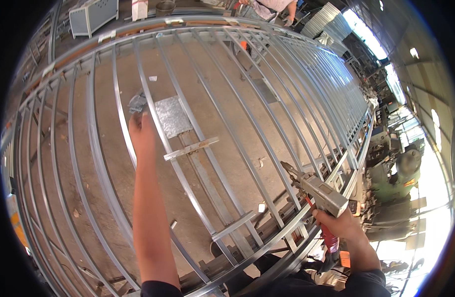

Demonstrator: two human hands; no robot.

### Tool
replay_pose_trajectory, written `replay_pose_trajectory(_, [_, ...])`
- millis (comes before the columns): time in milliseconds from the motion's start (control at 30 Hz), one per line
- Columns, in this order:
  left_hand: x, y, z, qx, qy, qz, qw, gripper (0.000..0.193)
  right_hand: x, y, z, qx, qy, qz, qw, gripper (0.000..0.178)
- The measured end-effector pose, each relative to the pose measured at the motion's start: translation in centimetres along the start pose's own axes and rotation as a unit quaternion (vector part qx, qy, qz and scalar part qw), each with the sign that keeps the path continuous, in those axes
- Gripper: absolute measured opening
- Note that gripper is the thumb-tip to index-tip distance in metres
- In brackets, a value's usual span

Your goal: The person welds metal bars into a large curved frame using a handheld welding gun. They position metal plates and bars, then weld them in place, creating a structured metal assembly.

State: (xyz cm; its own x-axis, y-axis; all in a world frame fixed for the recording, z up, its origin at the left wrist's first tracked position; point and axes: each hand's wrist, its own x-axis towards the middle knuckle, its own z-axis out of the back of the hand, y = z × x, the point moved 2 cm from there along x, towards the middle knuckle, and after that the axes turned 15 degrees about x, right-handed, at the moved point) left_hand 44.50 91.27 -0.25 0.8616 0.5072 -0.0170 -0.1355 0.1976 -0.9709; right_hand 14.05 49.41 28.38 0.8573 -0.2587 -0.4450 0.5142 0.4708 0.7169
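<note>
While right hand [339, 223] grips a boxy grey tool [322, 194], left hand [140, 132] touches slim galvanized bars [150, 106].

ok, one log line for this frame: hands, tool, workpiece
left hand: on a bar of metal gate frame, beside grey rag | right hand: gripping welding gun, nozzle toward frame

Bare left hand [141, 129] and bare right hand [340, 223], without gloves, rings or watch. Forearms uncovered to above the elbow. Short dark sleeves [160, 288] at the lower edge, black or navy, plain and unmarked, loosely creased on the right.
</note>
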Motion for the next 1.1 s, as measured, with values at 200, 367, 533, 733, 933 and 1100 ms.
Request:
replay_pose_trajectory(200, [-21.9, -23.2, 6.7, -0.118, 0.156, -0.290, 0.937, 0.025, -1.2, -7.0, 5.5, -0.029, -0.005, 0.053, 0.998, 0.057])
replay_pose_trajectory(367, [-36.3, -39.3, 7.3, -0.139, 0.301, -0.544, 0.770, 0.011, -2.1, -11.2, 9.2, 0.045, 0.041, 0.101, 0.993, 0.054])
replay_pose_trajectory(533, [-44.9, -46.2, 4.2, -0.242, 0.229, -0.662, 0.672, 0.021, -1.3, -16.6, 11.4, 0.074, 0.085, 0.127, 0.986, 0.052])
replay_pose_trajectory(733, [-52.2, -48.2, 2.1, -0.205, 0.169, -0.722, 0.639, 0.025, -3.4, -20.6, 13.6, 0.129, 0.134, 0.082, 0.979, 0.059])
replay_pose_trajectory(933, [-55.3, -45.1, 2.3, 0.071, 0.230, -0.683, 0.690, 0.023, -2.4, -27.0, 15.0, 0.122, 0.170, 0.020, 0.978, 0.065])
replay_pose_trajectory(1100, [-57.0, -25.9, 3.5, 0.268, 0.188, -0.286, 0.900, 0.019, -1.8, -26.5, 14.2, 0.127, 0.271, 0.032, 0.953, 0.068])
